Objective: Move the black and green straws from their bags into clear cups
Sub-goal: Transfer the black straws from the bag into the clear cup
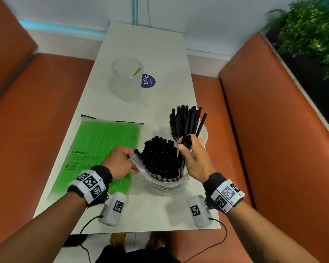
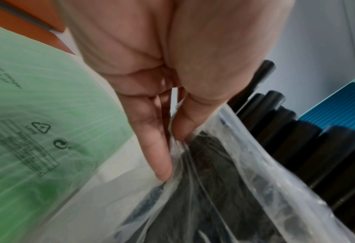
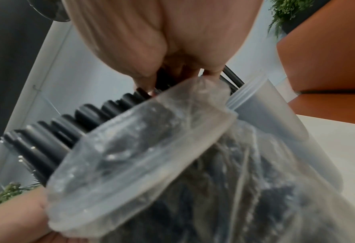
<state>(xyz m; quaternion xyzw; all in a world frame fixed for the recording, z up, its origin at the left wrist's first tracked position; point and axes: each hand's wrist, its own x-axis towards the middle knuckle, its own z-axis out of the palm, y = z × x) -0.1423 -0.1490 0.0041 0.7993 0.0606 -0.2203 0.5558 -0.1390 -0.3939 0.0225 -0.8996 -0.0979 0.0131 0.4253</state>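
A clear bag [image 1: 165,184] packed with black straws [image 1: 160,156] stands upright near the table's front. My left hand [image 1: 120,162] pinches the bag's left rim [image 2: 178,138] between thumb and fingers. My right hand [image 1: 192,158] grips a small bunch of black straws [image 1: 186,141] at the bag's right side. Just behind it a clear cup [image 1: 203,135] holds many black straws [image 1: 184,120] standing up. The bag of green straws [image 1: 101,150] lies flat on the left. Farther back a second clear cup [image 1: 127,80] holds one green straw [image 1: 136,71].
The white table [image 1: 150,44] is narrow, with orange bench seats [image 1: 36,120] on both sides. A round purple sticker [image 1: 148,81] lies beside the far cup. Green plants [image 1: 311,31] stand behind the right bench. Cables hang from my wrist cameras at the table's front edge.
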